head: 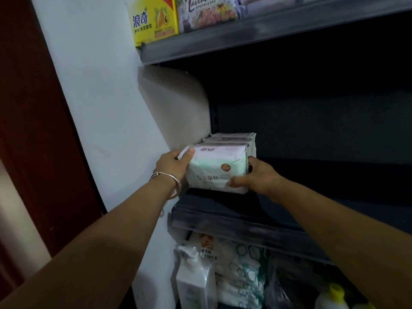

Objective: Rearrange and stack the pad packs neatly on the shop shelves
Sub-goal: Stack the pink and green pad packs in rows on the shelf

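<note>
**Front pack held at the shelf edge**

The front pad pack sits mid-frame on the middle shelf, against the packs behind. The left hand and right hand grip its ends. An uneven push could skew the row or tip the pack off the lip.
</note>
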A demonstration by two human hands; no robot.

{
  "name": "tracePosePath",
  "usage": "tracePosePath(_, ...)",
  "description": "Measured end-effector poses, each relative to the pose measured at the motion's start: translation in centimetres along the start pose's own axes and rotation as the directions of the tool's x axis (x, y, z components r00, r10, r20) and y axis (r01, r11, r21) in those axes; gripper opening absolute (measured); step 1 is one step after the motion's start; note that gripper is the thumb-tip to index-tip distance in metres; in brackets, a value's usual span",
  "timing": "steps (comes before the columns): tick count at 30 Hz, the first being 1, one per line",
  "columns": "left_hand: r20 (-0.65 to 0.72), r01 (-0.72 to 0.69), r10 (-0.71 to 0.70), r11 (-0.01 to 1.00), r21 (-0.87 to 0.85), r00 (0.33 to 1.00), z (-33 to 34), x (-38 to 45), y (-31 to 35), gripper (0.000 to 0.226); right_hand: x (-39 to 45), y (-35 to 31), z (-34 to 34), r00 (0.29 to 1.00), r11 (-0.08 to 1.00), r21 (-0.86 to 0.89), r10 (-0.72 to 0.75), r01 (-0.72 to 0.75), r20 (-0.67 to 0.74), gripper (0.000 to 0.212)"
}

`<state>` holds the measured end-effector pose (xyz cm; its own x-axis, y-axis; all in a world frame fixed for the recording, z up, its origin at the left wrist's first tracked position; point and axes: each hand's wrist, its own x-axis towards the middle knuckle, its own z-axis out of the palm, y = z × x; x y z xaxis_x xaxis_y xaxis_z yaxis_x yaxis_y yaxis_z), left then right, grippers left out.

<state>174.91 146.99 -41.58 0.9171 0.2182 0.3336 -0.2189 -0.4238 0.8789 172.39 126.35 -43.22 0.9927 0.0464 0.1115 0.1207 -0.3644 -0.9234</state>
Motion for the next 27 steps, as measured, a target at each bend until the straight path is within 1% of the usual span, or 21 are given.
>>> tracePosePath(3, 0.001, 0.016, -0.016, 1.000, -0.025, 1.000, 0.3, -0.1, 0.2, 0.034, 0.5, 0.8, -0.9, 0.998, 0.999, -0.012, 0.040, -0.041, -0.056, 0.055)
tracePosePath(4, 0.022, 0.031, -0.030, 0.998, -0.051, 0.999, 0.7, 0.0, 0.2, 0.031, 0.7, 0.9, -1.3, 0.994, 0.995, -0.060, 0.077, -0.082, -0.077, 0.058)
tracePosePath(5, 0.049, 0.053, -0.050, 0.996, -0.071, 0.998, 1.2, 0.0, 0.2, 0.026, 0.9, 1.3, -1.6, 0.987, 0.980, -0.148, 0.121, -0.136, -0.107, 0.065)
tracePosePath(7, 0.111, 0.109, -0.101, 0.992, -0.068, 0.989, 2.4, -0.3, 0.2, 0.012, 1.4, 2.2, -1.9, 0.961, 0.918, -0.302, 0.208, -0.257, -0.185, 0.077)
tracePosePath(9, 0.147, 0.137, -0.130, 0.990, -0.038, 0.981, 3.4, -0.7, -0.1, 0.021, 1.8, 2.8, -1.8, 0.945, 0.876, -0.376, 0.225, -0.302, -0.237, 0.068)
tracePosePath(11, 0.150, 0.115, -0.114, 0.993, 0.003, 0.982, 3.8, -1.1, -0.4, 0.026, 1.4, 2.7, -1.7, 0.945, 0.849, -0.434, 0.205, -0.302, -0.256, 0.054)
tracePosePath(13, 0.137, 0.094, -0.100, 0.994, 0.046, 0.986, 3.8, -1.5, -1.0, 0.028, 0.7, 2.5, -1.4, 0.935, 0.822, -0.470, 0.196, -0.321, -0.295, 0.051)
tracePosePath(15, 0.118, 0.066, -0.078, 0.993, 0.096, 0.990, 3.6, -2.3, -1.5, 0.026, -0.6, 2.2, -1.1, 0.920, 0.799, -0.510, 0.133, -0.320, -0.370, 0.048)
tracePosePath(17, 0.097, 0.015, -0.032, 0.986, 0.168, 0.995, 3.2, -3.6, -1.7, 0.024, -2.4, 1.7, -0.7, 0.901, 0.781, -0.568, -0.016, -0.259, -0.433, 0.040)
tracePosePath(19, 0.082, -0.041, 0.025, 0.978, 0.202, 0.996, 2.8, -5.3, -1.7, 0.029, -4.4, 1.4, -0.4, 0.897, 0.753, -0.641, -0.171, -0.149, -0.409, 0.037)
tracePosePath(21, 0.081, -0.099, 0.083, 0.969, 0.224, 0.993, 2.4, -7.5, -1.6, 0.031, -6.7, 1.5, 0.2, 0.905, 0.712, -0.702, -0.285, -0.020, -0.315, 0.039)
tracePosePath(23, 0.112, -0.160, 0.133, 0.947, 0.280, 0.985, 2.0, -10.1, -1.6, 0.031, -9.2, 2.0, 1.2, 0.896, 0.670, -0.735, -0.383, 0.102, -0.224, 0.038)
tracePosePath(25, 0.160, -0.194, 0.149, 0.925, 0.326, 0.976, 1.7, -13.2, -2.0, 0.030, -12.0, 3.0, 2.4, 0.889, 0.639, -0.745, -0.435, 0.192, -0.144, 0.035)
tracePosePath(27, 0.210, -0.204, 0.137, 0.916, 0.344, 0.968, 1.5, -16.6, -3.0, 0.029, -14.6, 4.7, 3.6, 0.896, 0.623, -0.743, -0.437, 0.244, -0.072, 0.036)
